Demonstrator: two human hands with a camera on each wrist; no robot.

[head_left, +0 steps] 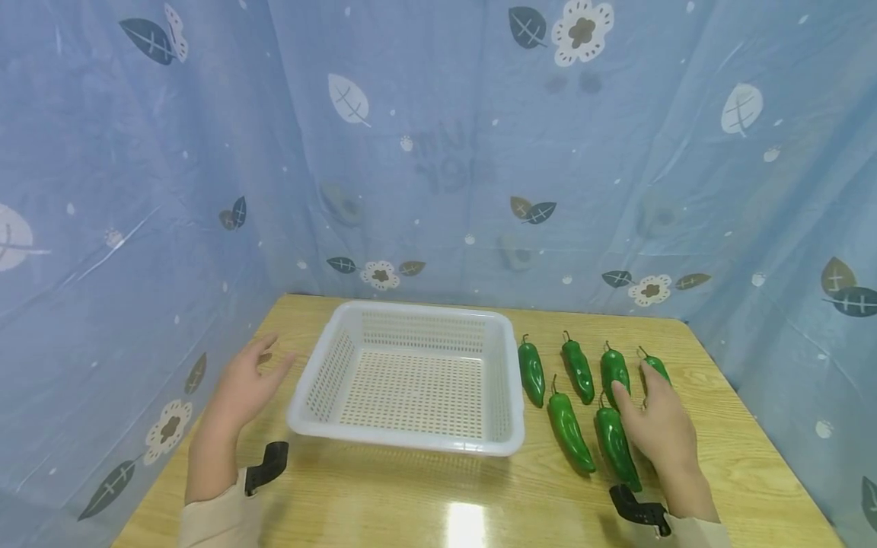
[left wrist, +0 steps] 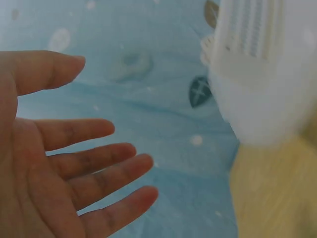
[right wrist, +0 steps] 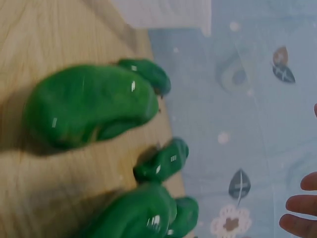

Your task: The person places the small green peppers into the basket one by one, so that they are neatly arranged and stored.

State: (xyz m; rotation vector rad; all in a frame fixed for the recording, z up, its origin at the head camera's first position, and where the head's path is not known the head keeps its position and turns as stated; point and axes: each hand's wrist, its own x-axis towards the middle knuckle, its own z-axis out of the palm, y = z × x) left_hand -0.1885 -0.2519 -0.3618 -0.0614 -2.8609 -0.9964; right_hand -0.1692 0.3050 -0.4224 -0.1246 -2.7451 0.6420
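Note:
Just left of a white plastic basket, my left hand is held with its fingers spread and nothing in them. The left wrist view shows its bare palm beside the blurred basket wall. My right hand hovers over the right-hand group of green peppers, its fingers extended and holding nothing. It partly covers the rightmost pepper in the head view. Near its thumb lie one pepper and a longer one. In the right wrist view only its fingertips show, apart from the peppers.
Between basket and right hand lie more peppers, one against the basket's side, one farther back and one nearer. All rest on a wooden table. Blue patterned curtain encloses the back and both sides.

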